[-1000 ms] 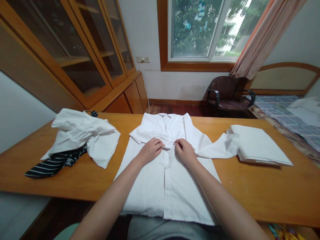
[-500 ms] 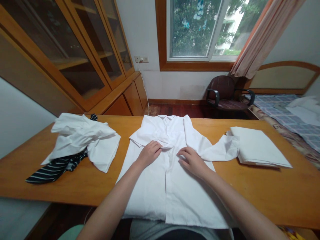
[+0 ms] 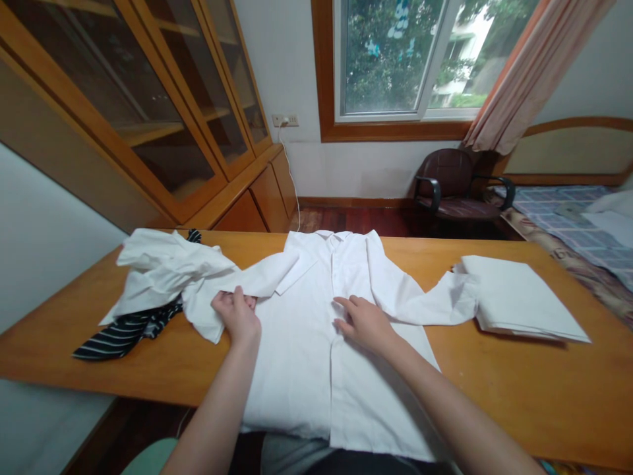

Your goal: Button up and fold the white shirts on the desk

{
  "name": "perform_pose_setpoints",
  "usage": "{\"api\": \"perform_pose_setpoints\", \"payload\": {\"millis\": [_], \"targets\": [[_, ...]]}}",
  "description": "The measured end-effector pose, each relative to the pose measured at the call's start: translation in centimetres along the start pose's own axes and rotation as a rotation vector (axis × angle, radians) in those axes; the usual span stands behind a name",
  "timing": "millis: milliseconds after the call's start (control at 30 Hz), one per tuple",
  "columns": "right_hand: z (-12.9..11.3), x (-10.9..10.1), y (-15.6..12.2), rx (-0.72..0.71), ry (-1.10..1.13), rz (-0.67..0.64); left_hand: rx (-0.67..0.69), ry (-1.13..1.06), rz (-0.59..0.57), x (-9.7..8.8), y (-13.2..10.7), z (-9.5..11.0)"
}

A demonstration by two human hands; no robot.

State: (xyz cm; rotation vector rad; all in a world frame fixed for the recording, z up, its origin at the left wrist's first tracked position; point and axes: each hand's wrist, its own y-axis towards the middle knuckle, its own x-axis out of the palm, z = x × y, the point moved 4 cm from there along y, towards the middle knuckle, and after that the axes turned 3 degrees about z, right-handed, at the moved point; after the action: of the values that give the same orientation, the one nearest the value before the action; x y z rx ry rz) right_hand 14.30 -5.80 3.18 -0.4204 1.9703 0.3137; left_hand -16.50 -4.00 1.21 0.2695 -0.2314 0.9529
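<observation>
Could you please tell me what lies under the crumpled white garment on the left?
A dark striped tie pokes out from under the crumpled white garment; the rest of it, and anything else beneath, is covered.

No legible text, label, brand, number or sign is found on the white shirt (image 3: 316,343), the striped tie (image 3: 119,330), the table (image 3: 519,376) or the walls.

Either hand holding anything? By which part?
Left hand grips the white shirt by its outstretched sleeve end; right hand just lies flat on the shirt front.
</observation>
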Motion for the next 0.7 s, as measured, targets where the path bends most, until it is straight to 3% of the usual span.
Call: {"api": "perform_pose_setpoints", "payload": {"millis": [67, 133, 200, 300, 367, 433, 500, 700], "targets": [[-0.3, 0.4, 0.5, 0.032, 0.008, -0.027, 0.042, -0.05, 0.06, -1.0, -1.1, 1.1], [-0.1, 0.7, 0.9, 0.066, 0.081, -0.023, 0.103, 0.031, 0.002, -1.2, -2.7, 2.1], [0.4, 0.7, 1.1, 0.092, 0.223, 0.031, 0.187, 0.266, -0.268, 0.1, -4.9, 2.8], [1.8, 0.1, 0.6, 0.133, 0.49, 0.187, 0.419, 0.658, -0.864, 3.2, -9.2, 2.6], [3.1, -0.5, -0.1, 0.18, 0.664, 0.295, 0.575, 0.837, -1.066, 4.8, -11.8, 2.0], [4.4, -1.1, -1.1, 0.233, 0.808, 0.388, 0.67, 1.01, -1.138, 6.2, -13.6, 1.1], [5.6, -1.5, -2.2, 0.283, 0.897, 0.463, 0.709, 1.152, -1.132, 7.4, -14.6, 0.4], [8.4, -1.1, -4.5, 0.389, 0.999, 0.52, 0.623, 1.289, -1.127, 9.6, -14.3, -0.8]]}}
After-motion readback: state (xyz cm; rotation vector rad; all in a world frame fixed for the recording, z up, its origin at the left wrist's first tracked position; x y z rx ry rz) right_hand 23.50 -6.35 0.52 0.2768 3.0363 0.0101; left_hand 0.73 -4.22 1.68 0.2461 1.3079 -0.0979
